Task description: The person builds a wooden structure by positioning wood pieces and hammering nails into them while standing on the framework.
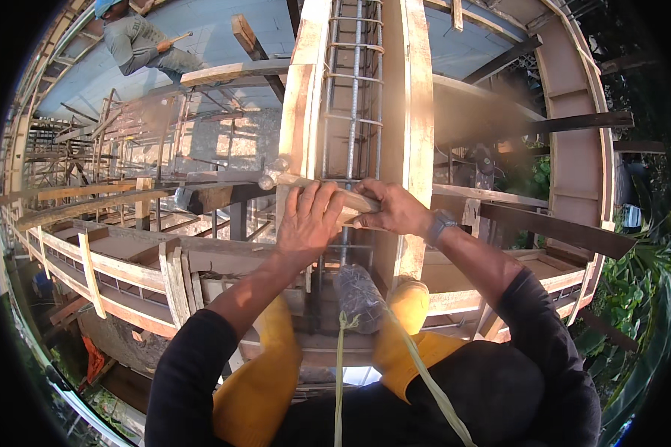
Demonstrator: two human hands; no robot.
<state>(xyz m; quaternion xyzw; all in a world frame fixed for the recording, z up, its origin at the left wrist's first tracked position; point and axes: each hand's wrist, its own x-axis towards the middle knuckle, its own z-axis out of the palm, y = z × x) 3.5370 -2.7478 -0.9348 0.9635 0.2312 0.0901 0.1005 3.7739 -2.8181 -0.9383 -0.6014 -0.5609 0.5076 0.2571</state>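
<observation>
Both of my hands are over the rebar cage [356, 89] in a narrow timber form [300, 97]. A hammer [294, 179] lies across the form, its rounded metal head over the left board. My left hand [311, 216] closes over its wooden handle, knuckles up. My right hand [397, 210], with a watch on the wrist, grips the handle's other end between thumb and fingers. Pale wood also shows beneath the handle, partly hidden by my hands. Below them hangs a clear plastic bag [359, 294] with dark contents, by a pale green strap [425, 369].
My yellow boots [272, 350] straddle the form's near end. Timber beams [97, 201] and props stand over a drop on the left. More planks [555, 227] cross on the right, beside plants [619, 298]. At upper left, another person [138, 45] holds a wooden-handled tool.
</observation>
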